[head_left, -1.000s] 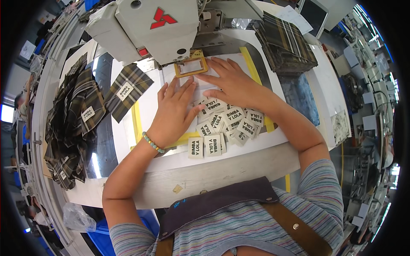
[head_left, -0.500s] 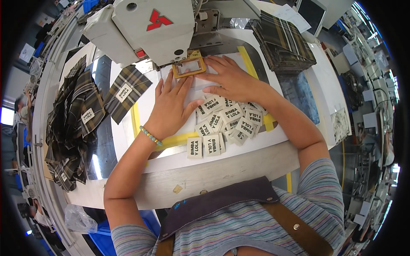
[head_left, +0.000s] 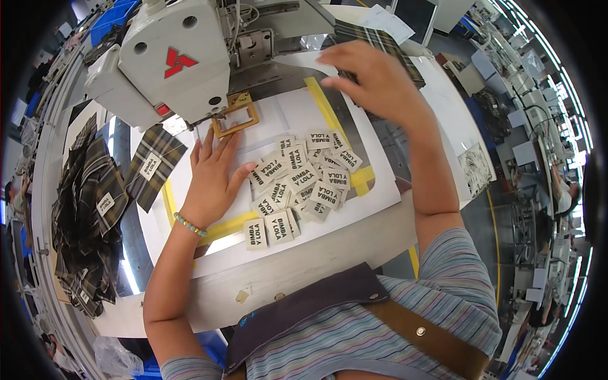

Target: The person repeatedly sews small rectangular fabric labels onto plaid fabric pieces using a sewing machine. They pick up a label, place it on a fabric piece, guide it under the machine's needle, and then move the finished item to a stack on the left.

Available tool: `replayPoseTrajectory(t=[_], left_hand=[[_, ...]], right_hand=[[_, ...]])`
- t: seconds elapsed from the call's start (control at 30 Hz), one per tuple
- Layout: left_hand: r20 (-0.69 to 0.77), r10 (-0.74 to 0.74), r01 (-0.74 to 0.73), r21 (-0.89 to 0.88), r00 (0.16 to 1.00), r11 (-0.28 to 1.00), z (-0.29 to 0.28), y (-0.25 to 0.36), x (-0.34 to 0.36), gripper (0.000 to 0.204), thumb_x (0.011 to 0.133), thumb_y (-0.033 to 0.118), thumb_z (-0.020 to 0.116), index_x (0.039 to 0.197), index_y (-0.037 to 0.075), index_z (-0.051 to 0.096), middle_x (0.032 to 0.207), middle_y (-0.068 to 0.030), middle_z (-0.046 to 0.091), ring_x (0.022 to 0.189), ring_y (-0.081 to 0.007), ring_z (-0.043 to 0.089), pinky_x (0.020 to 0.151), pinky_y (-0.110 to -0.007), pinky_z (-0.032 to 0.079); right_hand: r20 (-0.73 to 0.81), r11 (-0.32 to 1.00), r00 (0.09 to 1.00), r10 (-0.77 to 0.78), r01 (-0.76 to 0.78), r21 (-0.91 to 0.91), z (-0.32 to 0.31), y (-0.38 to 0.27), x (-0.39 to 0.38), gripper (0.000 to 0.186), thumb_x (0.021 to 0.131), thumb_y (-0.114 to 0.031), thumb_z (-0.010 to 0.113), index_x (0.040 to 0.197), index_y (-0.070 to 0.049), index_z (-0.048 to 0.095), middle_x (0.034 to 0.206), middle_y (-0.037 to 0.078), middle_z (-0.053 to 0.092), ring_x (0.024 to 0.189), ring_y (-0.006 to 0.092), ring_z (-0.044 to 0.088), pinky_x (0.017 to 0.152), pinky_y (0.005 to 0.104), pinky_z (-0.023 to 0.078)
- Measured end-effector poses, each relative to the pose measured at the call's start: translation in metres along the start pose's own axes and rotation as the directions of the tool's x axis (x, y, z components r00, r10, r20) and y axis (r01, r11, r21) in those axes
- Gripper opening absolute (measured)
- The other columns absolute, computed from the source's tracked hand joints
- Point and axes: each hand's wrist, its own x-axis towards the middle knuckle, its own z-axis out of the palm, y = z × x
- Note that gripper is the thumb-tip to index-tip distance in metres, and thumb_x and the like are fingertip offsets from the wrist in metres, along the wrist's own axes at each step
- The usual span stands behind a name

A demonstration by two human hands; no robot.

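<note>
My left hand point(head_left: 209, 180) lies flat on the white sheet point(head_left: 269, 142), fingers spread, fingertips beside the tan clamp frame point(head_left: 239, 128) under the sewing machine's head point(head_left: 174, 69). Over the right side, my right hand point(head_left: 380, 82) is raised in the air, slightly blurred, thumb and fingers apart with nothing seen between them. It partly hides a stack of plaid fabric pieces point(head_left: 387, 38) behind it. Cream printed labels point(head_left: 303, 178) lie in a loose heap right of my left hand. A plaid piece bearing one label point(head_left: 151, 166) rests left of the machine head.
Dark plaid pieces point(head_left: 79, 215) hang in a heap at the left edge of the table. Yellow tape point(head_left: 326, 111) borders the white sheet. A monitor point(head_left: 415, 19) and paper point(head_left: 386, 24) stand at the back right. A clear plastic bag point(head_left: 117, 356) hangs at lower left.
My right hand has lifted off the sheet beside the clamp frame and moved up and right, toward the plaid stack. My left hand stays flat by the frame. The whole view has shifted.
</note>
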Motion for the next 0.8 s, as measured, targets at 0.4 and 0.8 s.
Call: replayPoseTrajectory(t=[0.4, 0.8], left_hand=[[-0.330, 0.209, -0.232, -0.032, 0.920, 0.972, -0.020, 0.026, 0.002, 0.039, 0.089, 0.007, 0.081, 0.125, -0.001, 0.071, 0.127, -0.0155, 0.074, 0.106, -0.0356, 0.071, 0.091, -0.043, 0.058], [-0.266, 0.387, -0.386, 0.059, 0.883, 0.921, 0.004, 0.065, 0.039, 0.036, 0.086, -0.001, 0.070, 0.122, -0.002, 0.063, 0.137, -0.0168, 0.067, 0.107, -0.0321, 0.070, 0.091, -0.040, 0.060]], right_hand=[[-0.294, 0.970, 0.943, 0.153, -0.200, -0.136, 0.032, 0.057, -0.013, 0.019, 0.096, -0.024, 0.072, 0.104, -0.009, 0.082, 0.114, 0.005, 0.079, 0.106, 0.0290, 0.073, 0.090, 0.0428, 0.060], [-0.130, 0.937, 0.928, -0.349, 0.346, -0.041, 0.087, -0.045, -0.026, 0.007, 0.081, -0.013, 0.074, 0.078, -0.008, 0.071, 0.081, 0.004, 0.067, 0.081, 0.0252, 0.067, 0.069, 0.0390, 0.055]])
